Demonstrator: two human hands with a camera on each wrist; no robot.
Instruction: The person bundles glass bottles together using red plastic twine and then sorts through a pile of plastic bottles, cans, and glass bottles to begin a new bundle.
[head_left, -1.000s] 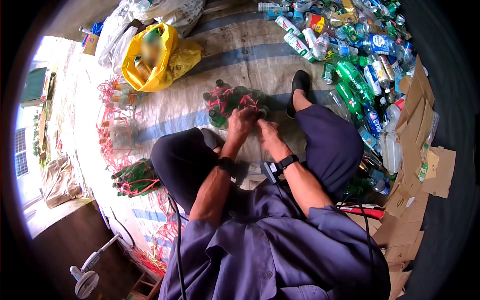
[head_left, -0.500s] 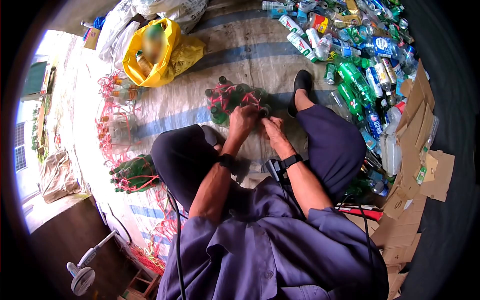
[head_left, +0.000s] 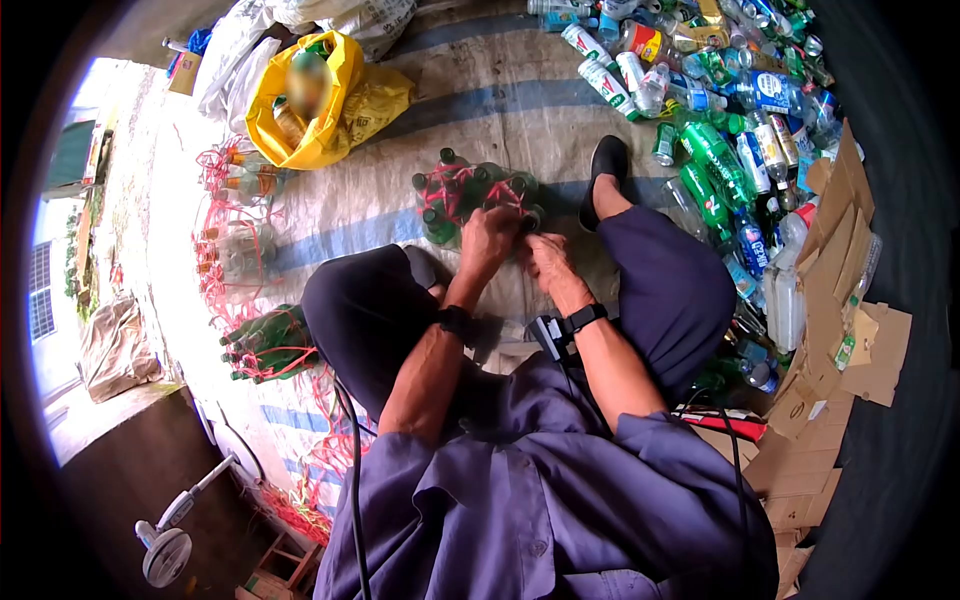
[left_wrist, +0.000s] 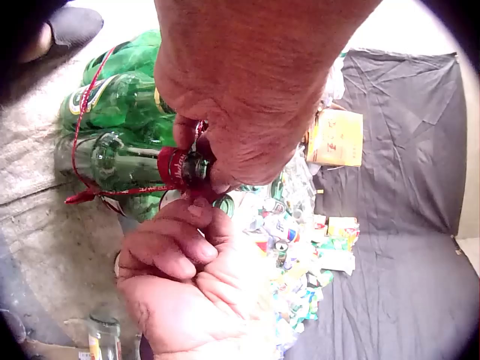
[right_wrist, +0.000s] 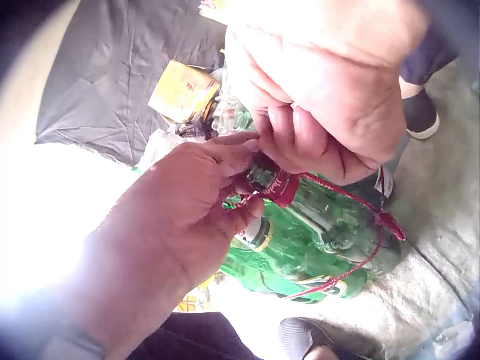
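A bundle of green glass bottles point(head_left: 468, 192) bound with red string lies on the woven mat point(head_left: 500, 100) between my knees. My left hand point(head_left: 492, 232) pinches the red-labelled neck point(left_wrist: 182, 166) of one bottle at the near side of the bundle. Right beside it, touching it, my right hand point(head_left: 540, 255) has curled fingers on the red string point(right_wrist: 375, 219) that runs from the same neck point(right_wrist: 281, 185) round the bottles. In the wrist views my left hand point(left_wrist: 225, 142) and right hand point(right_wrist: 300, 142) meet at this neck. Where the string ends under the fingers is hidden.
A heap of plastic bottles and cans point(head_left: 730, 110) lies at the right, with flattened cardboard point(head_left: 840, 250) beside it. A yellow bag point(head_left: 310, 100) sits far left. More string-tied bottle bundles point(head_left: 265, 345) lie at my left. My shoe point(head_left: 607, 165) is by the bundle. A fan point(head_left: 170, 545) stands behind.
Both hands stay at the bundle's near side; the right hand has shifted slightly up toward the left hand. The bundle has not moved.
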